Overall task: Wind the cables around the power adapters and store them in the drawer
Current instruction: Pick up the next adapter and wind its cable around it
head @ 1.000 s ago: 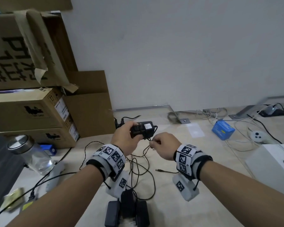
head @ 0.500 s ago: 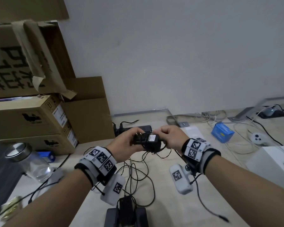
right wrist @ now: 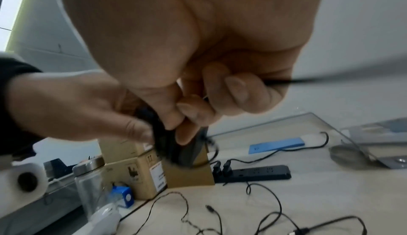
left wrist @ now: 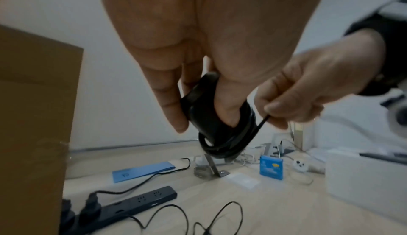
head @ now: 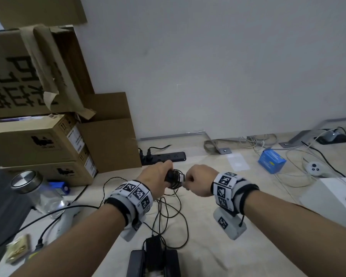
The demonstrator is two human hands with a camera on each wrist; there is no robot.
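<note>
My left hand (head: 167, 176) grips a black power adapter (head: 173, 177) above the table's middle, thumb and fingers clamped on its body (left wrist: 204, 113). Several turns of its thin black cable (left wrist: 231, 144) are wrapped around it. Just to the adapter's right, my right hand (head: 188, 179) pinches the cable (left wrist: 262, 122) between thumb and fingers, and the cable's free length (right wrist: 290, 81) runs off taut past that hand. More black adapters (head: 154, 258) lie at the near table edge with loose cables (head: 174, 212) looped over the table. No drawer is in view.
A black power strip (head: 164, 156) lies beyond my hands. Stacked cardboard boxes (head: 38, 140) and a glass jar (head: 34, 190) stand on the left. On the right are a blue box (head: 271, 160), a white controller (head: 315, 167) and a white box (head: 332, 194).
My right hand has carried the cable over the adapter and back to its right side, laying on another turn. Both hands have stayed above the table's middle.
</note>
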